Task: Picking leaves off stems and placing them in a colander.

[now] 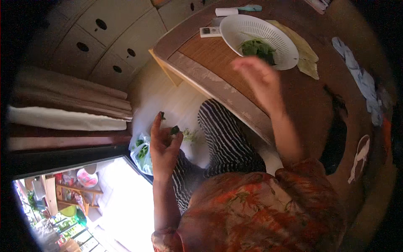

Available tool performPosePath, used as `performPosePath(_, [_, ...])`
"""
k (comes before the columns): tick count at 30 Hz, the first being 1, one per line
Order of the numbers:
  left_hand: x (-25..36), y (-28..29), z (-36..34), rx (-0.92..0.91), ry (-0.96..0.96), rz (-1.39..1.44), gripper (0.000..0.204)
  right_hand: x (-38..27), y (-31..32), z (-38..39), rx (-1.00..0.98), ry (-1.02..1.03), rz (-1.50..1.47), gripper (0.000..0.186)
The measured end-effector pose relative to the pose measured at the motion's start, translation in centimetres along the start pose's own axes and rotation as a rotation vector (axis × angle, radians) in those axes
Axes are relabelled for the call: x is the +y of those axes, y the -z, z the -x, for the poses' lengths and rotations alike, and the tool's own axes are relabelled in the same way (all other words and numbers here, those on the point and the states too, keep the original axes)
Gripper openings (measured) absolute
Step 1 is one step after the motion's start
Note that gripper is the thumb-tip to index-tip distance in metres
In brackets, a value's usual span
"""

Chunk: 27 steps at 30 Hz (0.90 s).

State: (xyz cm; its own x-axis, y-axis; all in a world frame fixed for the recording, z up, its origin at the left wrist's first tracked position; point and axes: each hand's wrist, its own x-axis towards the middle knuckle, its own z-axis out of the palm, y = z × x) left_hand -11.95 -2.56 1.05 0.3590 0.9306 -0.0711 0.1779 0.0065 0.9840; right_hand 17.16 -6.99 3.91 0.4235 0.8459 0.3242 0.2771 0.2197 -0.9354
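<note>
My left hand point(164, 145) is raised over the floor near my knees, index finger and thumb apart. Small dark pieces sit at those two fingertips; I cannot tell whether they are leaf bits or finger covers. My right hand point(261, 80), blurred by motion, is at the near rim of a white plastic colander point(283, 40), fingers loosely stretched and nothing visible in them. Green leaves point(258, 49) lie inside the colander, partly behind that hand. Beside my left hand, a clear plastic bag point(145, 166) on the floor holds greens point(142, 149). A few loose sprigs point(191, 135) lie close by.
The colander stands on a brown table point(201, 69), with a remote control point(210, 32), a white roll point(226, 11) and yellowish paper point(308, 63) around it. Drawers point(100, 42) line the far left. A bright doorway point(121, 201) opens at lower left. Light blue cloth point(357, 73) lies at right.
</note>
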Motion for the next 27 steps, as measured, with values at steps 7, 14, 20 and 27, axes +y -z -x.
performPosePath(7, [-0.7,0.4,0.1,-0.025,-0.134,-0.126,0.066,-0.7,-11.7,4.2,-0.417,0.461,0.054,0.027])
performPosePath(14, [0.2,1.1,1.2,0.015,-0.069,-0.180,0.045,1.4,-14.0,3.3,-0.426,0.256,-0.055,0.011])
performPosePath(20, [-0.8,2.4,1.3,0.027,-0.066,-0.071,0.047,2.4,-14.5,4.0,-0.455,0.071,0.072,0.015])
performPosePath(27, [-0.1,3.2,0.8,0.013,-0.149,-0.060,0.064,-0.4,-15.2,3.8,-0.624,0.177,-0.070,0.020])
